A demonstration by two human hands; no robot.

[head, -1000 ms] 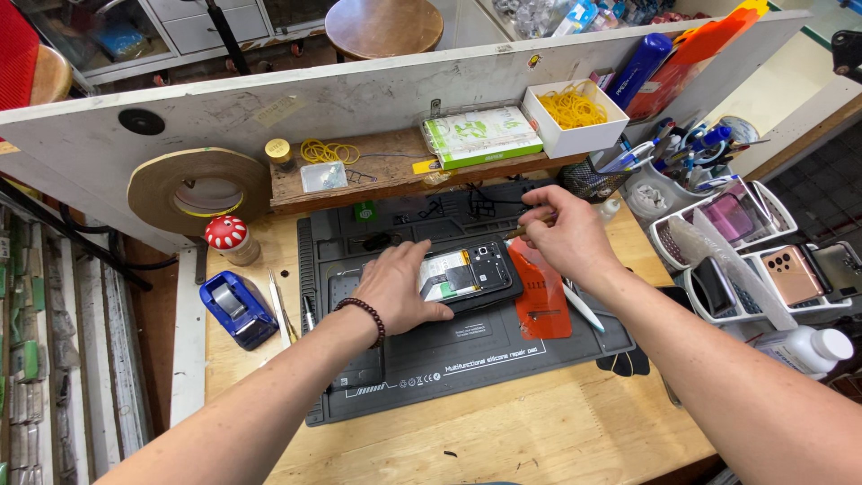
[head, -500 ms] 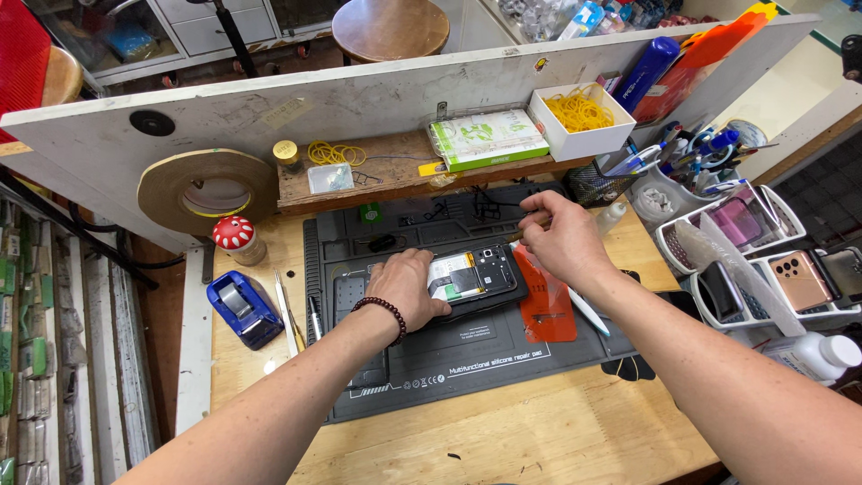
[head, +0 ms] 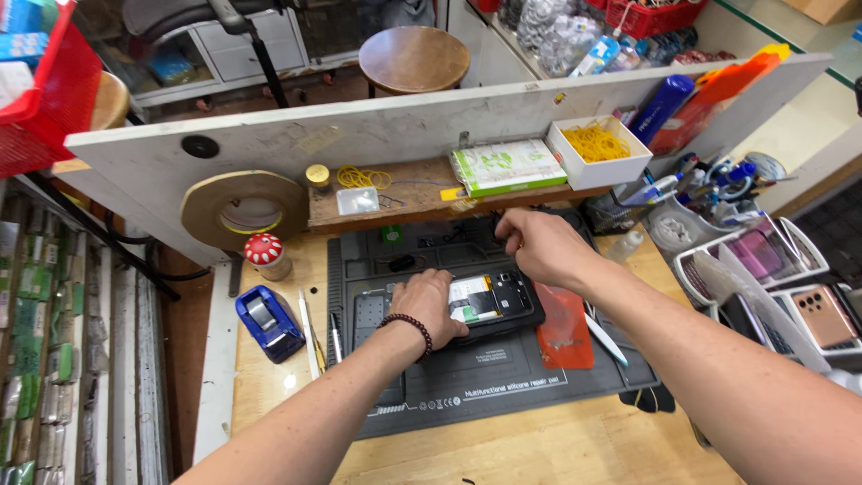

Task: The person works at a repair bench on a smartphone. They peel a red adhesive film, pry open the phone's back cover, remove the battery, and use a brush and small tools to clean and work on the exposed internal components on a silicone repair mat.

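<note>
Since the earlier frames, the right hand has moved from the phone's right edge toward the far side of the mat; it now sits over the mat's far tray area, fingers curled narrow as if pinching something small. What it pinches cannot be told. The left hand has stayed put.

Head view: the phone lies near the centre of the mat, back cover off, board and battery exposed. The left hand rests flat on the phone's left end, pinning it rather than gripping it. A bead bracelet circles that wrist. An orange sheet lies just right of the phone, touching it. A tape dispenser sits left of the mat, a red mushroom-capped bottle beyond it. On the far shelf stands a box of yellow bands.

Judgement: disassembly or reassembly is under way, at the stage of fetching or depositing a small part or tool at the mat's far edge. The next move calls for a fine, steady pinch while the left hand keeps the phone from sliding.
</note>
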